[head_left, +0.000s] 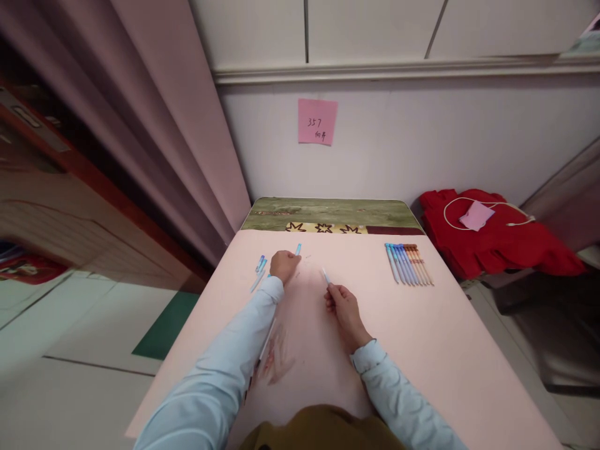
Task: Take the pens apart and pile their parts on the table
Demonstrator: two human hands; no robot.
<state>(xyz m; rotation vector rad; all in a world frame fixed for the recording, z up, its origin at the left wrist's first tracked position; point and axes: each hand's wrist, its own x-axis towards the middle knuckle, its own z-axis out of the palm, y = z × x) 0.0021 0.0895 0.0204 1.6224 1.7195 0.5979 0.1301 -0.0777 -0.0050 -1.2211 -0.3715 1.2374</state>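
Mauve fabric first: the curtain (197, 125) fills the upper left of the frame, and I pan right onto the pink-covered desk (422, 356). Left of centre, loose blue pieces (261, 263) lie just beside the left hand (282, 267), set there, I'd guess, for easy reach. Its grip is closed on a turquoise piece (299, 249), the top poking up past the fingertips, probably to keep that end free. Lower down, beside the left sleeve (220, 369), I see a clear, reddish-flecked bundle (279, 356), too blurred for me to name.

Centre now! Tiny bits (308, 256) lie between the hands. The right hand (345, 309) pinches a slim pale rod (327, 277), tip angled up and left, presumably for fine control. The rod looks whitish-blue; the turquoise piece is brighter, short and narrow.

Right of centre, pens (410, 265) stand ranked side by side, blue tops running to brown, likely sorted by colour. Far right, red cloth (469, 250) carries a pale cord (447, 215).
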